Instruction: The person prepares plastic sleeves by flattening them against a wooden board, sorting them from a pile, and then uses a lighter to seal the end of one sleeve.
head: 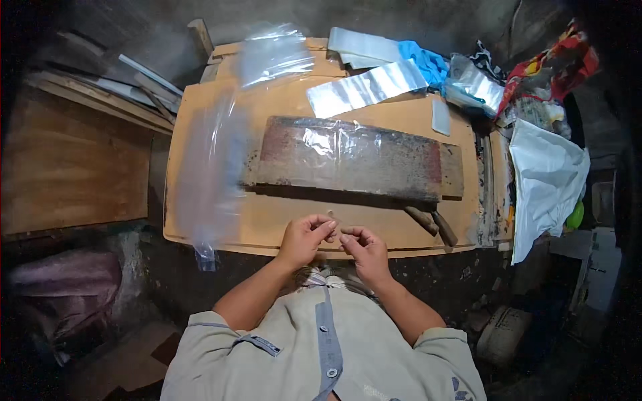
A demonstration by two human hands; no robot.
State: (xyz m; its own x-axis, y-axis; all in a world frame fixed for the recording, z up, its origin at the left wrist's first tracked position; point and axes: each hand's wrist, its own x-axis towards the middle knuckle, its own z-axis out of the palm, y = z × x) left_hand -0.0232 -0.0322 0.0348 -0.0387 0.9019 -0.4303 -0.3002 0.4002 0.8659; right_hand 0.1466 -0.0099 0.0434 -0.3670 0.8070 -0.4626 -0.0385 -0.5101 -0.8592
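Note:
My left hand [307,238] and my right hand [366,250] are raised near each other at the table's front edge, thumbs and index fingers pinched. Whether something thin or clear lies between the fingertips cannot be told. Beyond them a worn wooden board [301,170] lies across the table, with clear plastic film [361,143] on its top. Two wooden handles [444,228] stick out from under its right front end. A clear plastic sheet [210,170] is spread at the left and hangs over the front edge.
The tan tabletop [281,218] bears another clear film [276,55] at the back left. Silvery strips [368,87], a blue cloth [424,62] and plastic bags lie at the back right. A white sheet [544,175] hangs at the right. Wooden planks [100,100] rest at the left.

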